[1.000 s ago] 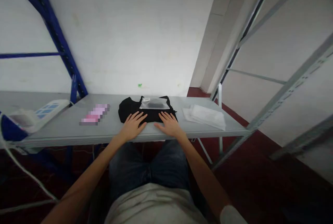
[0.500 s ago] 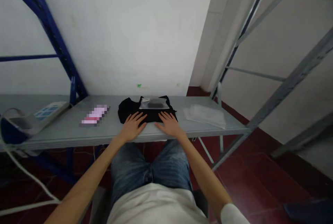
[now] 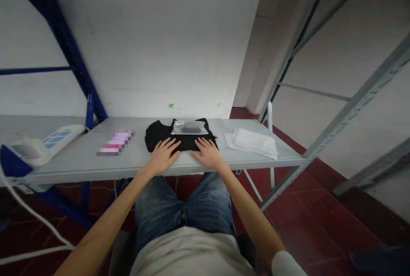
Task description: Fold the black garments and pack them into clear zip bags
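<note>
1. So the black cloth [image 3: 185,142] is lying bunched on the gray tabletop [image 3: 77,156], and I'll place everything else off that.
2. On top of the cloth, toward its far side, there's a clear packet [image 3: 190,128] with a little white label at one corner.
3. Left hand [image 3: 162,156] is palm down at the cloth's near edge, left part, fingers spread out flat on the fabric, not gripping anything.
4. Right hand [image 3: 207,153] pretty much mirrors it at the cloth's right part, fingers fanned out flat, no grip either.
5. Just right of the cloth: some thin white sheets or bags [image 3: 256,143], overlapping, can't tell which.
6. Left of the cloth, a bit apart: a pixelated pink thing [image 3: 115,142].
7. Way further left of the cloth: a white device [image 3: 48,145] with blue panels.
8. Behind the cloth: plain white wall [image 3: 160,54].
</note>
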`<state>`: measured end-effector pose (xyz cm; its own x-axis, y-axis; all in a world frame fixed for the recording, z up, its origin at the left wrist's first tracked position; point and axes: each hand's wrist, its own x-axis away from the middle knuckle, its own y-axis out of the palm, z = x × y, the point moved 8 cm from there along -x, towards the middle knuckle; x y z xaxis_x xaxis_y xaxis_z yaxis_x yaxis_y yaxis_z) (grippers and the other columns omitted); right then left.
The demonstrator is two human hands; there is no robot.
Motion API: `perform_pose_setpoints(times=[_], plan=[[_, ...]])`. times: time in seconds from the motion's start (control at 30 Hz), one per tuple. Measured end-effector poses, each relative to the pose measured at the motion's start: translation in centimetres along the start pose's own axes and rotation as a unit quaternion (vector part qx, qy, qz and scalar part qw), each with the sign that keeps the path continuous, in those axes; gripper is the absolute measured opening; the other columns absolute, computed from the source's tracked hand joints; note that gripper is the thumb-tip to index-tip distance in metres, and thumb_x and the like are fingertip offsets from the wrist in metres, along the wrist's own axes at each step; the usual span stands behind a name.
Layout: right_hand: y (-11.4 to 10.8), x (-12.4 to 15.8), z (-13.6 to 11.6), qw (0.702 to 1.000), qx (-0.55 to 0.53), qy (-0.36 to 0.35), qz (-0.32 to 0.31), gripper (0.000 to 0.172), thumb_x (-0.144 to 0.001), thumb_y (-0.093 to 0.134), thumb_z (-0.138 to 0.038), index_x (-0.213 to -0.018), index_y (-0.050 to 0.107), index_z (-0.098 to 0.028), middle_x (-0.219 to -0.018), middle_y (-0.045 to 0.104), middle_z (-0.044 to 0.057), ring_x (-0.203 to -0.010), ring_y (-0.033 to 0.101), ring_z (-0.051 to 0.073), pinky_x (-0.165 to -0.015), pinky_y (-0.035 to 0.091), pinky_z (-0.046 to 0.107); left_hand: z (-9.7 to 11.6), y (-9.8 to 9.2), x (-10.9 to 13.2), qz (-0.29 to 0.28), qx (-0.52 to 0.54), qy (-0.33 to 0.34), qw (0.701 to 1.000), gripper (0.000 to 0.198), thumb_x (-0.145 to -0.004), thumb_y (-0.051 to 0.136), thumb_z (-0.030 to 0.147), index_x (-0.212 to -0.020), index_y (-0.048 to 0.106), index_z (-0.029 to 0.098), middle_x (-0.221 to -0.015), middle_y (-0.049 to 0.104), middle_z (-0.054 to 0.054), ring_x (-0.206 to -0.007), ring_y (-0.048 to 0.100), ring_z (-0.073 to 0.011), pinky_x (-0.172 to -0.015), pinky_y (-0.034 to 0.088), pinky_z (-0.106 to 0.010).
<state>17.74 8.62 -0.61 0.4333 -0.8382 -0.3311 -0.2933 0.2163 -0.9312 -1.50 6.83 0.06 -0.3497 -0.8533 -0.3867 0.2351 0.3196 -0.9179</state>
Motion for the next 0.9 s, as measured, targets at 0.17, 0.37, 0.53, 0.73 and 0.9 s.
perform_pose_setpoints(times=[0.17, 0.37, 0.53, 0.73, 0.9], plan=[[0.09, -0.01, 0.01, 1.000, 0.006, -0.002, -0.004, 0.074, -0.105, 0.037, -0.066, -0.161, 0.042, -0.019, -0.165, 0.041, 0.011, -0.157, 0.032, 0.028, -0.130, 0.018, 0.048, -0.12, 0.16, -0.04, 0.000, -0.004, -0.006, 1.000, 0.057, -0.105, 0.037, 0.052, -0.155, 0.050, 0.028, -0.162, 0.048, -0.006, -0.155, 0.036, -0.0293, -0.127, 0.027, -0.057], [0.17, -0.05, 0.12, 1.000, -0.003, -0.002, -0.007, 0.074, -0.105, 0.037, -0.066, -0.160, 0.043, -0.017, -0.166, 0.040, 0.011, -0.157, 0.031, 0.028, -0.130, 0.018, 0.048, 0.08, -0.10, -0.03, 0.002, 0.003, -0.005, 1.000, 0.056, -0.105, 0.038, 0.051, -0.155, 0.051, 0.028, -0.162, 0.048, -0.006, -0.155, 0.036, -0.0297, -0.127, 0.028, -0.058], [0.17, -0.05, 0.10, 1.000, 0.002, -0.002, -0.004, 0.074, -0.105, 0.038, -0.065, -0.160, 0.044, -0.016, -0.166, 0.040, 0.012, -0.157, 0.031, 0.028, -0.130, 0.017, 0.048, 0.10, -0.10, 0.00, -0.003, -0.001, -0.004, 1.000, 0.057, -0.106, 0.037, 0.051, -0.155, 0.050, 0.027, -0.163, 0.048, -0.007, -0.155, 0.035, -0.0299, -0.126, 0.028, -0.057], [-0.04, -0.01, -0.02, 1.000, 0.002, 0.001, -0.001, 0.073, -0.105, 0.038, -0.065, -0.160, 0.043, -0.018, -0.165, 0.042, 0.011, -0.157, 0.032, 0.028, -0.130, 0.017, 0.047, 0.02, -0.03, -0.01, -0.001, -0.005, -0.004, 1.000, 0.057, -0.106, 0.036, 0.052, -0.155, 0.051, 0.027, -0.162, 0.048, -0.006, -0.155, 0.036, -0.0294, -0.127, 0.027, -0.057], [0.19, -0.06, 0.07, 1.000, 0.003, 0.000, -0.005, 0.074, -0.105, 0.039, -0.066, -0.160, 0.043, -0.017, -0.166, 0.041, 0.012, -0.157, 0.031, 0.028, -0.130, 0.017, 0.047, -0.02, -0.03, 0.01, 0.002, 0.002, -0.003, 1.000, 0.057, -0.105, 0.036, 0.051, -0.155, 0.051, 0.027, -0.162, 0.048, -0.007, -0.154, 0.036, -0.0302, -0.126, 0.028, -0.057]])
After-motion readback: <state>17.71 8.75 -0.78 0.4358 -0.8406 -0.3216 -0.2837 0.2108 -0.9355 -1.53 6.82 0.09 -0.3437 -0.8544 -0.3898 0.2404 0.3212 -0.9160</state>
